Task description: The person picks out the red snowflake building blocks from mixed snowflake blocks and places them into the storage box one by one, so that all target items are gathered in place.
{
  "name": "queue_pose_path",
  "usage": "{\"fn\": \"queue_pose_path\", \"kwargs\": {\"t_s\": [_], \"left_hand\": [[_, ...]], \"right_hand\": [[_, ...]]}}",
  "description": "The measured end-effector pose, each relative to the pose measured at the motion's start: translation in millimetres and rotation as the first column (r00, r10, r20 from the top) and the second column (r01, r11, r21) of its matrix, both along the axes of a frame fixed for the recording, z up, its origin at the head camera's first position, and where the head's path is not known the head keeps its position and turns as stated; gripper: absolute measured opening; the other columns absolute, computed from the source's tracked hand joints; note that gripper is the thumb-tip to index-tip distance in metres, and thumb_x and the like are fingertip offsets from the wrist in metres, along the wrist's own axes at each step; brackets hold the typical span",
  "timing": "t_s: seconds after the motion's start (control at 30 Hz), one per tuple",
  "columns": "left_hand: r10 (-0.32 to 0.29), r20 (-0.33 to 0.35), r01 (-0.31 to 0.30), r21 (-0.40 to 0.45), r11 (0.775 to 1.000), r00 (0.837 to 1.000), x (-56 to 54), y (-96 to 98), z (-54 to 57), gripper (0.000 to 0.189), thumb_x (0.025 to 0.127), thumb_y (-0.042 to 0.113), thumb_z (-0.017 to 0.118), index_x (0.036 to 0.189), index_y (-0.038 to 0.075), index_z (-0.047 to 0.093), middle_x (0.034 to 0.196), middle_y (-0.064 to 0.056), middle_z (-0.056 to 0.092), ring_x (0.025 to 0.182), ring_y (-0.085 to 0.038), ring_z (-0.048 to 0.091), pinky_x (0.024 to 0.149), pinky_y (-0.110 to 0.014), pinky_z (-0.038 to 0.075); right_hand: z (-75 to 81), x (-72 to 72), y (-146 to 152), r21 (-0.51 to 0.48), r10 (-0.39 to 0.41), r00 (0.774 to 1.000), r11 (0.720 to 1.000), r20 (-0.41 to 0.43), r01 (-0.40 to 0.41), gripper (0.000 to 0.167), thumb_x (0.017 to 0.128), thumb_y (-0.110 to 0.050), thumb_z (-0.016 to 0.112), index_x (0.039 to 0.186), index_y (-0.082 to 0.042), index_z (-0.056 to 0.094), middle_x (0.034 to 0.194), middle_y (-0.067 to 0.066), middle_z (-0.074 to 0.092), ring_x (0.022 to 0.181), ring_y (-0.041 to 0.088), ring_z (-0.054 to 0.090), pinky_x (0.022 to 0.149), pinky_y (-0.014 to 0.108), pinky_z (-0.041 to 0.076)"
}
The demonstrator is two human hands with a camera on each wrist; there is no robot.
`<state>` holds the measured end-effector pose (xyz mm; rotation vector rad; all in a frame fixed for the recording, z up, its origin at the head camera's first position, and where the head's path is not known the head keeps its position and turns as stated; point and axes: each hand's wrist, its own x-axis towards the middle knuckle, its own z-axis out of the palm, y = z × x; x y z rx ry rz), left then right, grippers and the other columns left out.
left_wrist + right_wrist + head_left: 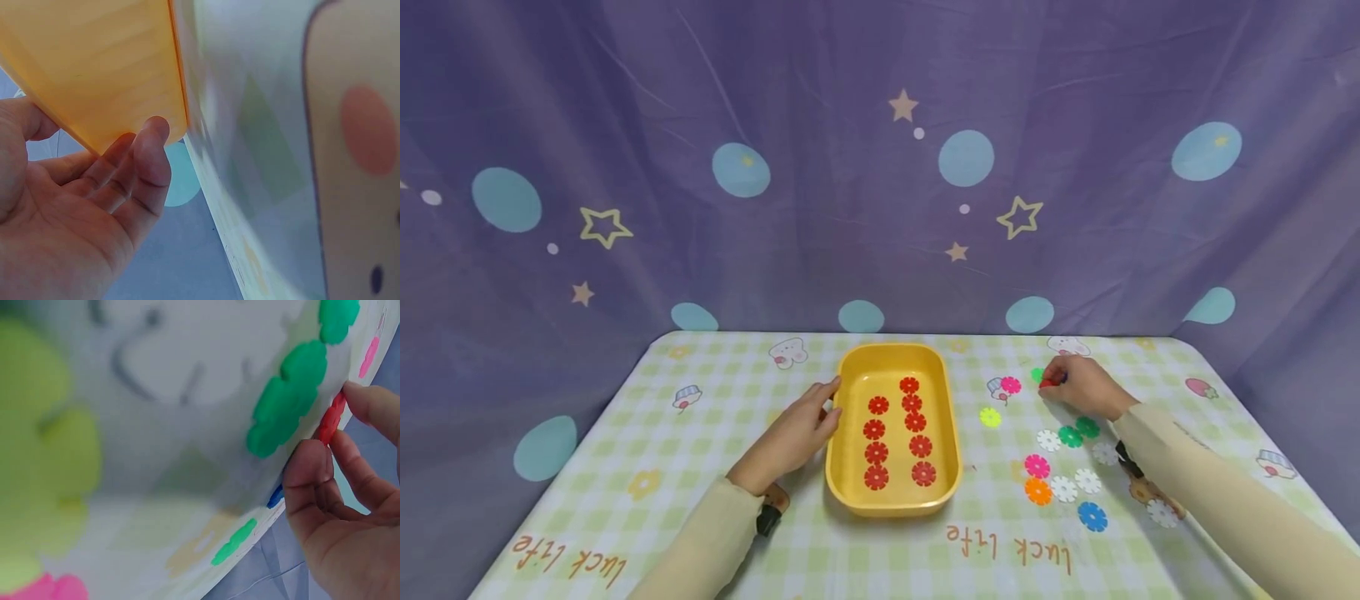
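Observation:
My left hand (795,433) rests at the left side of a yellow tray (955,425), its fingertips at the rim and against the outer wall. Inside the tray, red notched plastic discs (876,453) lie in two columns. On the right side of the table, my right hand (1088,385) pinches a red disc (332,419) between thumb and fingers, close over the tabletop. Green discs (287,400) lie near those fingers in the right wrist view, and a blue disc (275,496) is partly hidden behind them. A pink disc (1011,385) lies left of this hand.
Loose discs lie between the tray and my right forearm: a yellow disc (990,417), an orange disc (1038,491), a blue disc (1092,517) and several white discs (1063,488). The checked tablecloth (715,450) ends at a purple curtain (850,167) behind the table.

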<state>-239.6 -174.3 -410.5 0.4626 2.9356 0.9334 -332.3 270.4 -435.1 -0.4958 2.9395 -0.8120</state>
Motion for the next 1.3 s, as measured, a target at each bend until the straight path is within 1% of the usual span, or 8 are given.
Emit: {"fn": "queue_pose_path", "kwargs": {"t_s": [0.23, 0.43, 0.67, 0.83, 0.97, 1.1, 1.2, 1.3], "left_hand": [[-0.002, -0.002, 0.002, -0.004, 1.0, 1.0, 0.0, -0.1, 0.8, 0.053, 0.098, 0.022, 0.051, 0.146, 0.006, 0.034, 0.131, -0.004, 0.05, 0.08, -0.007, 0.052, 0.068, -0.025, 0.048], [0.006, 0.002, -0.006, 0.0, 1.0, 1.0, 0.9, -0.1, 1.0, 0.054, 0.098, 0.022, 0.052, 0.147, 0.006, 0.034, 0.131, -0.004, 0.05, 0.08, -0.007, 0.052, 0.068, -0.025, 0.048], [0.005, -0.001, -0.005, 0.001, 1.0, 1.0, 1.2, -0.2, 1.3, 0.053, 0.098, 0.022, 0.051, 0.146, 0.006, 0.034, 0.13, -0.004, 0.05, 0.08, -0.007, 0.052, 0.069, -0.026, 0.048], [0.003, 0.005, -0.003, 0.002, 1.0, 1.0, 1.9, -0.5, 1.6, 0.053, 0.098, 0.022, 0.051, 0.146, 0.006, 0.035, 0.13, -0.004, 0.05, 0.081, -0.007, 0.052, 0.07, -0.027, 0.048], [0.006, 0.003, -0.006, 0.002, 1.0, 1.0, 2.3, -1.8, 1.2, 0.053, 0.098, 0.021, 0.051, 0.146, 0.006, 0.034, 0.13, -0.004, 0.05, 0.081, -0.007, 0.052, 0.071, -0.027, 0.048], [0.011, 0.003, -0.011, -0.005, 1.0, 1.0, 2.3, -2.0, 1.5, 0.054, 0.098, 0.022, 0.051, 0.146, 0.006, 0.034, 0.129, -0.004, 0.05, 0.08, -0.007, 0.051, 0.07, -0.026, 0.048], [0.013, 0.006, -0.013, -0.007, 1.0, 1.0, 2.2, -0.9, 2.1, 0.054, 0.098, 0.022, 0.051, 0.146, 0.006, 0.034, 0.13, -0.003, 0.05, 0.08, -0.008, 0.051, 0.07, -0.026, 0.047], [0.011, 0.009, -0.011, -0.01, 1.0, 1.0, 2.0, 1.3, 2.3, 0.054, 0.098, 0.023, 0.051, 0.146, 0.006, 0.034, 0.132, -0.004, 0.049, 0.08, -0.008, 0.051, 0.071, -0.026, 0.047]], "right_hand": [[-1.0, 3.8, -4.4, -0.028, -0.009, 0.999, 1.0, -0.047, 0.007, 0.017, 0.078, -0.009, 0.076, 0.088, -0.002, 0.064, 0.08, 0.004, 0.061, 0.073, 0.019, 0.055, 0.073, 0.039, 0.047], [2.3, 6.4, -5.1, -0.006, 0.088, 0.994, 0.996, -0.069, -0.089, 0.025, 0.075, 0.002, 0.075, 0.099, 0.003, 0.068, 0.084, 0.005, 0.065, 0.073, 0.018, 0.059, 0.074, 0.043, 0.05], [8.2, 8.7, -8.6, 0.03, 0.077, 0.992, 0.997, -0.103, -0.075, 0.027, 0.077, -0.007, 0.077, 0.1, 0.005, 0.07, 0.087, 0.007, 0.066, 0.071, 0.016, 0.058, 0.073, 0.041, 0.051], [28.7, 17.4, -33.0, -0.01, 0.1, 0.979, 0.995, -0.176, -0.103, 0.027, 0.08, -0.013, 0.076, 0.104, -0.001, 0.072, 0.087, 0.001, 0.064, 0.072, 0.012, 0.057, 0.066, 0.033, 0.05], [50.0, 27.0, -68.1, -0.041, 0.207, 0.94, 0.973, -0.271, -0.226, 0.03, 0.081, -0.014, 0.076, 0.109, -0.009, 0.071, 0.091, -0.005, 0.062, 0.074, 0.008, 0.056, 0.065, 0.027, 0.05], [64.9, 33.9, -110.1, -0.049, 0.35, 0.877, 0.921, -0.329, -0.386, 0.031, 0.081, -0.015, 0.076, 0.111, -0.013, 0.07, 0.097, -0.006, 0.061, 0.077, 0.008, 0.057, 0.065, 0.025, 0.051], [67.0, 32.1, -142.8, -0.015, 0.456, 0.831, 0.874, -0.318, -0.486, 0.032, 0.082, -0.017, 0.076, 0.113, -0.014, 0.07, 0.098, -0.006, 0.061, 0.08, 0.011, 0.058, 0.068, 0.024, 0.051], [62.7, 24.7, -172.2, 0.036, 0.532, 0.803, 0.839, -0.27, -0.544, 0.033, 0.082, -0.019, 0.075, 0.114, -0.012, 0.07, 0.097, -0.004, 0.061, 0.081, 0.012, 0.058, 0.07, 0.023, 0.051]]}}
